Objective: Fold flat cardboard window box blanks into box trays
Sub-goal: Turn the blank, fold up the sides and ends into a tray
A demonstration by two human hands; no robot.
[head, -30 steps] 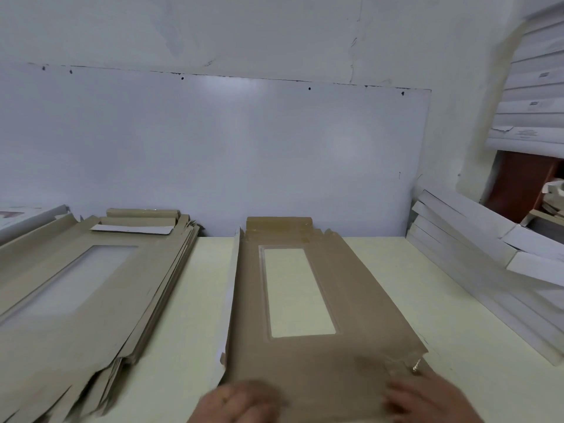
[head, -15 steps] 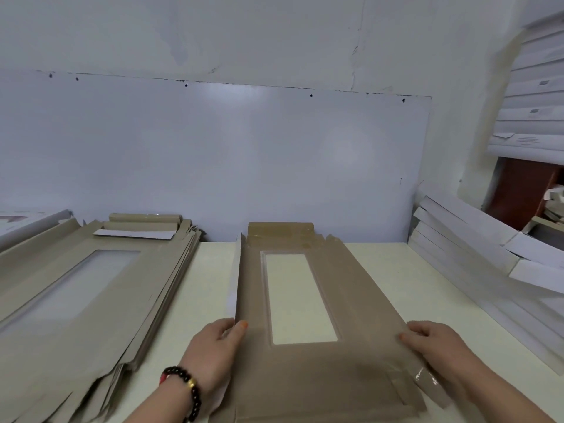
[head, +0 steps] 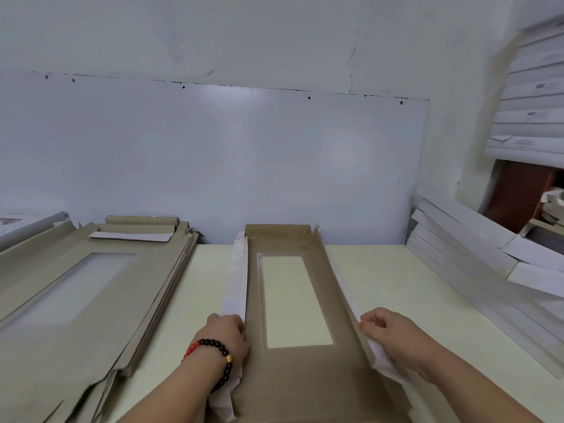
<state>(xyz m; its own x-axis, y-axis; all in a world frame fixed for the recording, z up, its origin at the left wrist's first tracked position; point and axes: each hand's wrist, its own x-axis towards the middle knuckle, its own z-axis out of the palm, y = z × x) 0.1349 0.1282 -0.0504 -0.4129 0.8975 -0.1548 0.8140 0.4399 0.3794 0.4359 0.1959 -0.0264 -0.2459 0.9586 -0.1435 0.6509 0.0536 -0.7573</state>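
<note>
Matt brown cardboard blank (head: 293,377) with white outer face, smooth cream table (head: 381,279), glossy beaded bracelet (head: 221,358)

The surface (head: 381,285) is pale yellow and runs back to the wall. A brown cardboard blank (head: 293,374) with a window hole lies on it in the middle, and its two long side flaps are turned up. On the left sits a stack of flat brown blanks (head: 70,300). On the right a pile of white folded boxes (head: 476,254) leans along the edge.

Brown blank (head: 293,377), seemingly white-backed flaps; black-red bracelet (head: 218,358).
</note>
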